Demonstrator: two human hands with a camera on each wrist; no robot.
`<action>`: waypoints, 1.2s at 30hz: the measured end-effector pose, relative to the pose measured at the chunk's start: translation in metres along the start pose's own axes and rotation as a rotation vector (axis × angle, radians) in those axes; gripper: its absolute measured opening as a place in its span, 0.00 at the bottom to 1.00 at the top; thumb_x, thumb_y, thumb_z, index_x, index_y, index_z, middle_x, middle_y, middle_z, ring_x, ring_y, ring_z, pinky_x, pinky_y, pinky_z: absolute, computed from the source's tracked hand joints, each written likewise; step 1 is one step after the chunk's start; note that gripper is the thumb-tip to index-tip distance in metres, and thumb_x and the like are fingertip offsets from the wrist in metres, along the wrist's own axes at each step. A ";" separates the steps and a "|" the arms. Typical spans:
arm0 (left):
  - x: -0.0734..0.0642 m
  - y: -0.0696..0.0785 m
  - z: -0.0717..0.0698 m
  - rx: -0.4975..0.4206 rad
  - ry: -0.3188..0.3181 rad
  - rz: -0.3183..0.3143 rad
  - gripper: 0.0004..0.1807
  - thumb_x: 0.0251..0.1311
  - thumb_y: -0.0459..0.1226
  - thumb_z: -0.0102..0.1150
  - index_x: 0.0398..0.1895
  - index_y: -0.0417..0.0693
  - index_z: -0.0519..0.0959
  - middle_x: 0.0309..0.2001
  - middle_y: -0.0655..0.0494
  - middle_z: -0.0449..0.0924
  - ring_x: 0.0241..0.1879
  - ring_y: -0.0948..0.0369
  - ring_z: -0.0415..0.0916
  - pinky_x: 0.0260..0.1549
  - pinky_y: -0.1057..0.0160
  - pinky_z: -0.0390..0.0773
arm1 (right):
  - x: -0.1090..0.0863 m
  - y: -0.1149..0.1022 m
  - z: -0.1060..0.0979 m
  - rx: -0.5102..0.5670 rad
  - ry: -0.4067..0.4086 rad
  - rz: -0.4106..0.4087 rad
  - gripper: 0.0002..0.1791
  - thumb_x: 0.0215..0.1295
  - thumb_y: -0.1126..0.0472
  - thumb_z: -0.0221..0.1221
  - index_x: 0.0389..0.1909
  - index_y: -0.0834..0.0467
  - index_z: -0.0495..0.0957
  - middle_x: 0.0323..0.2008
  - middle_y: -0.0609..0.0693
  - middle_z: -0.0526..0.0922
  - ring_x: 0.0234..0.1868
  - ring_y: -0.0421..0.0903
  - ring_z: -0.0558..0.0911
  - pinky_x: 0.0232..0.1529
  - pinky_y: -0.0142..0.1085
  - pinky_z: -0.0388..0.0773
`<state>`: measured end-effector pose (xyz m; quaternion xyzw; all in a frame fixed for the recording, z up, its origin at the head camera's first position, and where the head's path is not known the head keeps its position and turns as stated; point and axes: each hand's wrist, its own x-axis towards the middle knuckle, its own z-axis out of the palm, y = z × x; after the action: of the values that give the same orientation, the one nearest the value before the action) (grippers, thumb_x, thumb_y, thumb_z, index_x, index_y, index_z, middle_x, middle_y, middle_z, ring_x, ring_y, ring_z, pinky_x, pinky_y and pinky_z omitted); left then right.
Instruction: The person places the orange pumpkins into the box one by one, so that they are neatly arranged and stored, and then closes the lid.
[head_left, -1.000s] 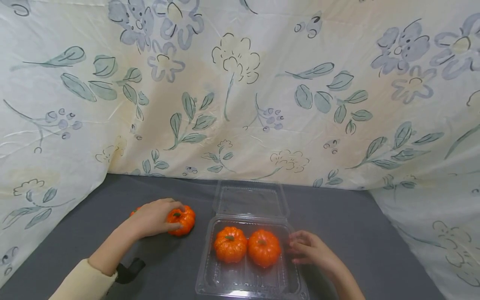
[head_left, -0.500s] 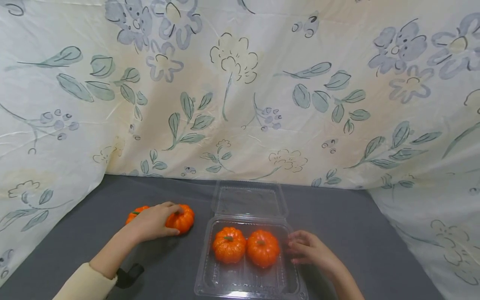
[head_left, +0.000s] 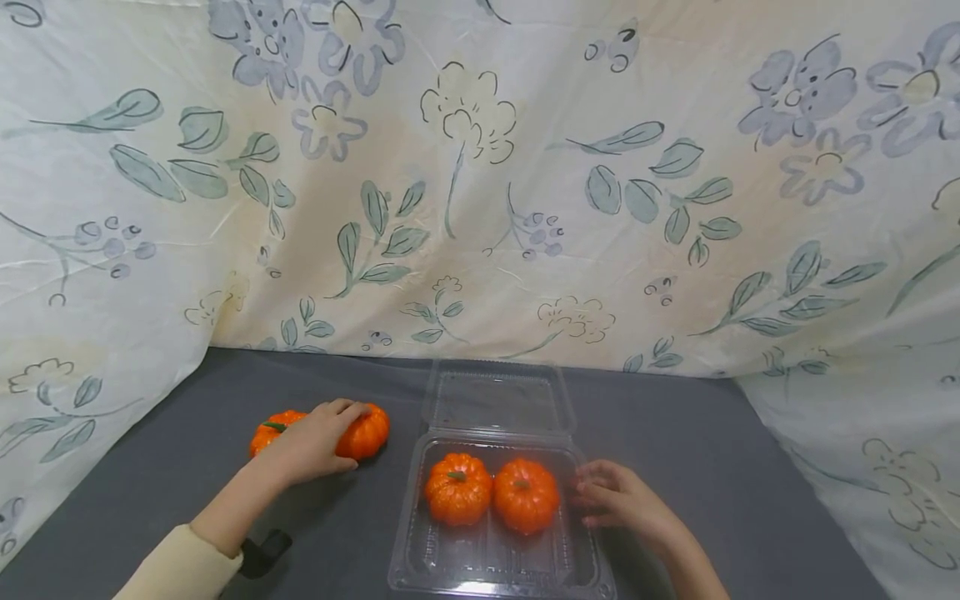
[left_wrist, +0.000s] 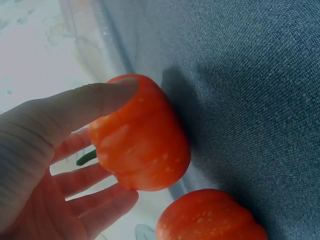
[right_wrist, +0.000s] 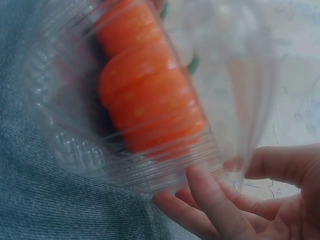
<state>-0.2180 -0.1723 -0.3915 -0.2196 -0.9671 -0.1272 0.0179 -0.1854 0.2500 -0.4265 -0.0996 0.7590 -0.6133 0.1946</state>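
Note:
In the head view my left hand grips a small orange pumpkin on the dark cloth. The left wrist view shows my thumb pressed on this pumpkin, with fingers on its stem side. A second loose pumpkin lies just left of it, partly behind my hand. Two more pumpkins, a left one and a right one, sit side by side in a clear plastic clamshell container. My right hand rests its loosely bent fingers against the container's right wall.
The container's clear lid lies folded back toward the curtain. Behind the dark cloth hangs a flowered curtain, which also closes off both sides. A black strap shows by my left sleeve.
My left hand has settled further over the pumpkin, which has tilted and now hides its stem from the head view. More of the left loose pumpkin shows. My right hand stays put.

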 end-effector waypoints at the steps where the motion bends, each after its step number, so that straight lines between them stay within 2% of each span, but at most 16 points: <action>1: 0.001 0.000 0.000 0.006 0.002 -0.005 0.35 0.41 0.38 0.72 0.56 0.40 0.70 0.52 0.41 0.71 0.50 0.43 0.69 0.43 0.44 0.73 | 0.000 0.000 0.000 0.000 -0.003 -0.003 0.22 0.65 0.65 0.52 0.50 0.80 0.60 0.45 0.66 0.77 0.46 0.59 0.79 0.38 0.44 0.80; 11: 0.009 0.000 0.006 0.082 0.034 -0.025 0.38 0.40 0.39 0.73 0.57 0.41 0.68 0.52 0.42 0.71 0.50 0.44 0.69 0.41 0.44 0.74 | 0.000 -0.002 0.000 -0.003 -0.001 0.009 0.23 0.65 0.65 0.52 0.50 0.80 0.60 0.47 0.70 0.75 0.47 0.60 0.79 0.39 0.45 0.79; 19: 0.013 -0.005 0.014 0.141 0.123 0.007 0.37 0.40 0.37 0.73 0.56 0.40 0.69 0.51 0.40 0.73 0.49 0.43 0.70 0.37 0.45 0.76 | 0.000 -0.003 0.002 -0.004 0.009 0.012 0.23 0.64 0.65 0.52 0.50 0.80 0.60 0.46 0.68 0.76 0.46 0.59 0.80 0.38 0.44 0.80; 27: 0.019 -0.009 0.016 0.128 0.136 -0.027 0.38 0.38 0.42 0.75 0.55 0.41 0.69 0.49 0.40 0.73 0.47 0.44 0.71 0.36 0.45 0.76 | 0.000 -0.004 0.002 0.001 0.005 0.009 0.23 0.65 0.65 0.52 0.50 0.80 0.60 0.46 0.69 0.76 0.46 0.60 0.79 0.38 0.44 0.80; 36: 0.023 -0.008 0.013 0.102 0.133 -0.048 0.36 0.38 0.41 0.74 0.54 0.43 0.72 0.47 0.41 0.75 0.45 0.44 0.72 0.35 0.45 0.76 | 0.001 -0.004 0.001 0.006 0.007 0.014 0.23 0.65 0.64 0.52 0.51 0.80 0.60 0.47 0.69 0.76 0.47 0.60 0.79 0.38 0.45 0.80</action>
<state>-0.2421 -0.1664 -0.4037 -0.1860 -0.9740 -0.0923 0.0901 -0.1864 0.2471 -0.4229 -0.0915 0.7586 -0.6143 0.1967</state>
